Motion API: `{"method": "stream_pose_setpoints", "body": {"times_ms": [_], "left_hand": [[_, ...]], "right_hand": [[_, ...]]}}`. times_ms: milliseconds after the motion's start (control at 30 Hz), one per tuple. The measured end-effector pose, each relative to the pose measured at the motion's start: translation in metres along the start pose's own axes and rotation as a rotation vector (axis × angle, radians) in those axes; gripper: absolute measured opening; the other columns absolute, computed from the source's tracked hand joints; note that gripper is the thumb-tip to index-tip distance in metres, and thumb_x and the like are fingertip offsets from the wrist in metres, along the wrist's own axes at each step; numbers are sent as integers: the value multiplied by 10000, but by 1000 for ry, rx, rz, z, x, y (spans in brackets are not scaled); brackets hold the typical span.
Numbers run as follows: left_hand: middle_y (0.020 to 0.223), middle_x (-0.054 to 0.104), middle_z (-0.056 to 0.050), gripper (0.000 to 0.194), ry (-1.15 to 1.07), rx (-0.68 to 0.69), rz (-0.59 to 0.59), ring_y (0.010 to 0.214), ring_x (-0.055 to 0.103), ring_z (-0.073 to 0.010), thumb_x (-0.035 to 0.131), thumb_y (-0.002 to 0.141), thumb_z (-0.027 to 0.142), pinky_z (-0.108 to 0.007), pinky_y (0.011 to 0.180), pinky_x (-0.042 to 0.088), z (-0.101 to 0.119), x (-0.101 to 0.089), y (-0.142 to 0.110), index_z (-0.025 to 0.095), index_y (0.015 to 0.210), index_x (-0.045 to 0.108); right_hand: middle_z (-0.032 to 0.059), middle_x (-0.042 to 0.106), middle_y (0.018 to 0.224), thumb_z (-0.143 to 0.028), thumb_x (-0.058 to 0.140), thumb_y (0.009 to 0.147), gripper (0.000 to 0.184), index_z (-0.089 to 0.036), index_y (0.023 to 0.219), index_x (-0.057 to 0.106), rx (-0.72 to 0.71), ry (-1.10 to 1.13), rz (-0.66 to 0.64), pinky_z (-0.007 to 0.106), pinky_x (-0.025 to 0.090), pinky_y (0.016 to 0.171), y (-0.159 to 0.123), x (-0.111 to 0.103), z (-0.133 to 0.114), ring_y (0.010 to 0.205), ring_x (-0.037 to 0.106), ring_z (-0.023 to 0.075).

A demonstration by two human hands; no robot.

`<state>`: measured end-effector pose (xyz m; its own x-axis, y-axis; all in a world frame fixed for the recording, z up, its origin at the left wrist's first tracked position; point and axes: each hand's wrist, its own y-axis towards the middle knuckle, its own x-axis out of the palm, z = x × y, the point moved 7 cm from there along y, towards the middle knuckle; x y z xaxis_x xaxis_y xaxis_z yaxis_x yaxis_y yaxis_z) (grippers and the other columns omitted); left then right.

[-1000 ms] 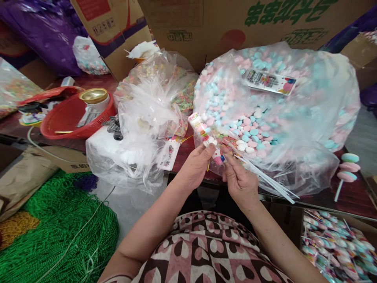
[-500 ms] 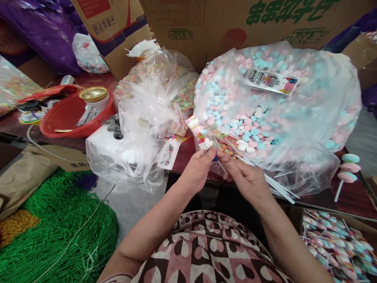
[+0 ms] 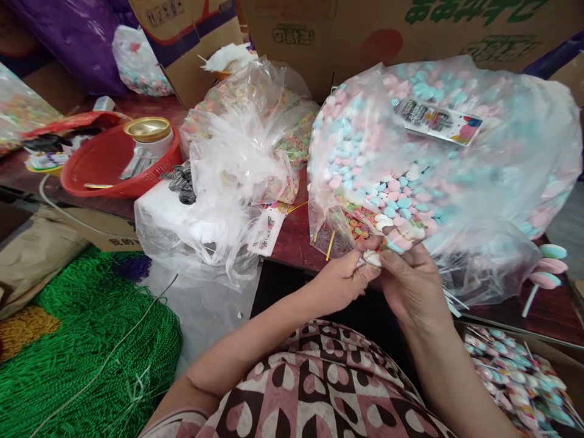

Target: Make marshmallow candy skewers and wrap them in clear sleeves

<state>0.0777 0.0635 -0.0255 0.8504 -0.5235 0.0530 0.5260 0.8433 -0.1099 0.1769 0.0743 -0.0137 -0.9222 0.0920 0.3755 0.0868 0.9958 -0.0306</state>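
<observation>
A wrapped marshmallow lollipop (image 3: 401,238), in a clear printed wrapper, is held between both hands in front of the big bag, its candy end toward the right. My left hand (image 3: 340,281) pinches the gathered white lower end of the wrapper. My right hand (image 3: 417,286) is closed round the candy part, thumb on the near side. The fingers hide much of it. Just beyond the hands, a large clear bag of pink, blue and white marshmallows (image 3: 404,201) lies open, with ring-shaped candies (image 3: 358,225) at its near left corner. White sticks (image 3: 451,302) stick out by my right wrist.
An unwrapped marshmallow lollipop (image 3: 545,267) stands at the right table edge. Below is a box of wrapped lollipops (image 3: 524,377). On the left are a red basket (image 3: 98,164), crumpled clear bags (image 3: 219,201) and twist ties (image 3: 181,182). Green netting (image 3: 114,340) lies lower left.
The wrapped lollipop has moved right and swung from pointing up-left to pointing right. My right hand has shifted from its stick end to the candy part; my left hand now pinches the lower end.
</observation>
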Motion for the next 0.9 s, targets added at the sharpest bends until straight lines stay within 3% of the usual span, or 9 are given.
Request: {"method": "stream_pose_setpoints", "body": {"times_ms": [100, 200, 267, 333, 433, 600, 733, 833, 900], "left_hand": [[789, 595, -53, 300, 533, 54, 231, 724, 576, -207, 388, 953, 455, -355, 737, 455, -3, -18, 1, 192, 983, 528], [756, 602, -57, 277, 607, 118, 296, 705, 580, -203, 396, 949, 425, -326, 697, 435, -7, -30, 0, 201, 840, 517], [673, 564, -14, 306, 425, 128, 348, 622, 531, -155, 428, 944, 460, -284, 638, 413, -10, -47, -4, 207, 793, 512], [562, 473, 43, 337, 106, 115, 424, 518, 447, -110, 466, 931, 509, -251, 584, 395, -13, -70, -11, 208, 793, 523], [467, 317, 108, 354, -359, 123, 524, 408, 323, -66, 584, 871, 533, -235, 553, 417, -16, -99, -20, 199, 772, 523], [470, 320, 118, 343, -648, 91, 537, 381, 329, -42, 702, 809, 481, -229, 536, 456, -25, -107, -26, 178, 768, 547], [467, 321, 117, 324, -720, 70, 542, 378, 337, -38, 688, 833, 457, -227, 541, 471, -34, -104, -27, 172, 766, 548], [468, 327, 114, 303, -736, 78, 534, 381, 342, -39, 672, 853, 436, -224, 543, 473, -34, -105, -27, 170, 772, 551], [469, 327, 112, 291, -745, 79, 531, 382, 343, -39, 660, 865, 424, -223, 547, 474, -34, -105, -27, 170, 773, 552]], "right_hand": [[-10, 754, 873, -222, 818, 699, 243, -253, 909, 700, -237, -106, 114, 355, 579, 834, -3, -1, -5, 868, 710, 188], [4, 760, 947, -226, 781, 754, 197, -251, 937, 711, -277, -279, 72, 373, 574, 862, 1, 4, -3, 908, 706, 194], [14, 761, 981, -270, 749, 793, 236, -256, 1025, 707, -225, -383, -36, 382, 581, 837, 10, 9, 0, 899, 712, 199], [24, 764, 1003, -306, 695, 840, 285, -261, 1121, 688, -203, -537, -165, 387, 583, 813, 21, 13, 2, 893, 720, 205], [29, 773, 989, -291, 612, 895, 209, -258, 1069, 723, -315, -912, -380, 381, 559, 847, 33, 25, 4, 915, 723, 214], [76, 772, 902, -217, 552, 925, 200, -195, 920, 751, -478, -1468, -726, 363, 510, 799, 32, 46, 26, 870, 704, 238], [95, 753, 946, -262, 628, 898, 149, -168, 953, 729, -487, -1631, -793, 369, 472, 795, 24, 50, 32, 924, 681, 259], [107, 733, 1036, -281, 677, 864, 236, -157, 1063, 697, -510, -1666, -774, 375, 458, 827, 20, 48, 34, 998, 659, 277], [110, 723, 1023, -254, 664, 863, 201, -154, 1034, 698, -528, -1696, -739, 375, 454, 835, 20, 44, 37, 997, 650, 280]]}}
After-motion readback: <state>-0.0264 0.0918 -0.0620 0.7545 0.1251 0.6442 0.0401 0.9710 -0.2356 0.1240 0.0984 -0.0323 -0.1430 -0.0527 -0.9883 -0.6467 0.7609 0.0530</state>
